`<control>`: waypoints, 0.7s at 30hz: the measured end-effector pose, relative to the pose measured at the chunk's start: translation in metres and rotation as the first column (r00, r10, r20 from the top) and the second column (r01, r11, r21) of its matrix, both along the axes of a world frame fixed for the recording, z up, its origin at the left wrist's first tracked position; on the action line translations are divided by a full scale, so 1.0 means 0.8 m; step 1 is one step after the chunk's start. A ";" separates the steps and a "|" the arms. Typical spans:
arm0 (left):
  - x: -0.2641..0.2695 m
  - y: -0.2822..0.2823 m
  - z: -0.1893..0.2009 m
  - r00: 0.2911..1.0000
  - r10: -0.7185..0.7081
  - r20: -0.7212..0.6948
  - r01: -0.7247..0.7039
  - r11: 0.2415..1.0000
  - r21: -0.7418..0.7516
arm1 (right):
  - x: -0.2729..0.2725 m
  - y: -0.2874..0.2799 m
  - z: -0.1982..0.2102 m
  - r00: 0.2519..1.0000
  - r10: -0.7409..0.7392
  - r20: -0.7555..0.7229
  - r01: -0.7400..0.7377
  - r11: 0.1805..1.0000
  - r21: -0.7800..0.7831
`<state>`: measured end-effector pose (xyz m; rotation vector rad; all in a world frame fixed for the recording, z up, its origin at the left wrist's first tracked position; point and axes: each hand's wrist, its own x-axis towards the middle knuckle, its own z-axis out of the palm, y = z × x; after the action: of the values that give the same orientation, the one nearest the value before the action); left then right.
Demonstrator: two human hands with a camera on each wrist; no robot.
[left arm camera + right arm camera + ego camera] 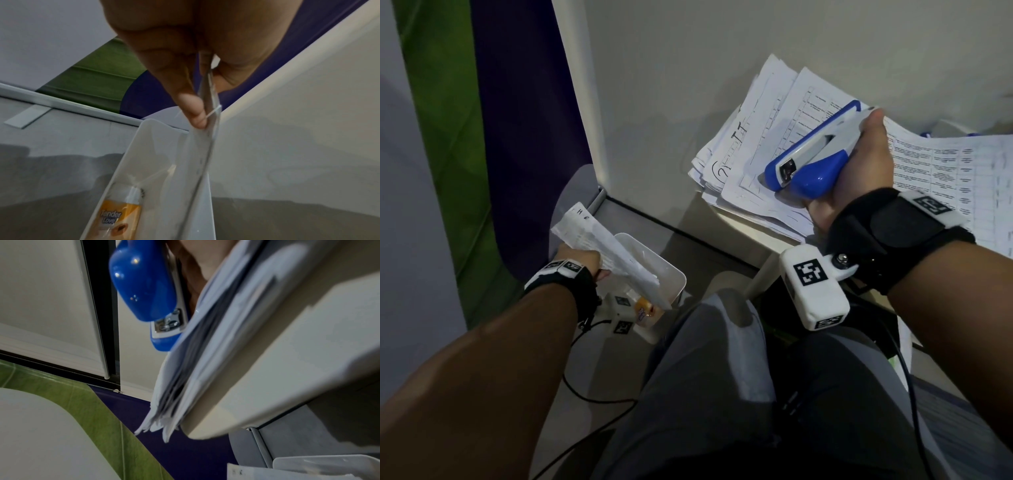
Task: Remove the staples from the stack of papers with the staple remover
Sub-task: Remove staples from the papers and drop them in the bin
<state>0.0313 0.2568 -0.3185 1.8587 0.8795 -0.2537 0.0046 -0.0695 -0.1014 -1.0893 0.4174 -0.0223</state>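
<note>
White folded paper (608,253) sits pinched between the thumb and fingers (186,91) of the left hand (582,262), its lower end dipping into a pale plastic bin (671,270) on the floor; an orange-labelled packet (115,219) lies inside. To the right, the stack of papers (774,150) rests on the table corner (277,369). Above it the right hand (859,164) wraps around the blue and white staple remover (822,154), nose pointing left, just over the sheets.
</note>
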 end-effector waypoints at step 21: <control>-0.029 -0.032 0.004 0.954 -0.248 -0.168 0.288 0.912 0.292 | -0.001 -0.001 0.001 0.998 0.032 0.047 -0.032 0.999 0.003</control>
<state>0.0083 0.2315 -0.3149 2.2869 0.7808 -0.4280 0.0035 -0.0702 -0.1010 -1.0900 0.3573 -0.0189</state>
